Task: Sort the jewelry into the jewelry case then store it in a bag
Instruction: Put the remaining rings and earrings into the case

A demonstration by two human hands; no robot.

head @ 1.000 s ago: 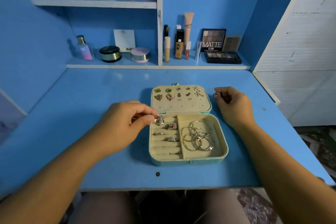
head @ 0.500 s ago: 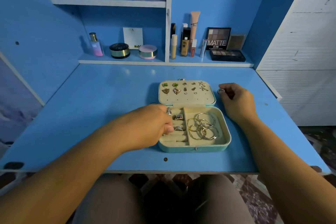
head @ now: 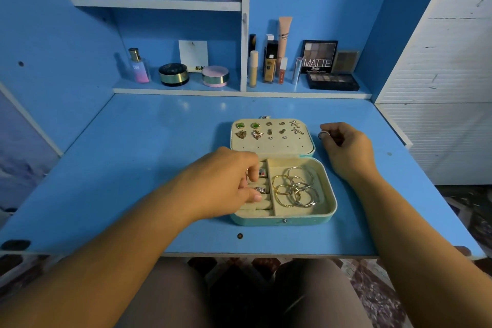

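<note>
A teal jewelry case (head: 328, 217) lies open on the blue desk (head: 149, 157). Its cream lid (head: 271, 147) holds several pairs of earrings (head: 256, 133). Several gold and silver bangles (head: 295, 189) fill the right compartment. Two rings (head: 261, 189) show in the ring rolls on the left side. My left hand (head: 223, 181) covers most of those rolls, its fingertips curled down and pinching a ring that is mostly hidden. My right hand (head: 346, 149) rests on the desk right of the lid and pinches a silver ring (head: 323, 134).
Shelves behind the desk hold cosmetics: a perfume bottle (head: 138, 66), round compacts (head: 173, 74), tubes (head: 284, 40) and eyeshadow palettes (head: 331, 80). A white slatted panel (head: 439, 114) borders the desk on the right. The desk's front edge is close to my knees.
My left hand carried its ring from the case's left edge in over the ring rolls and lowered its fingertips there. My right hand stayed put with its ring.
</note>
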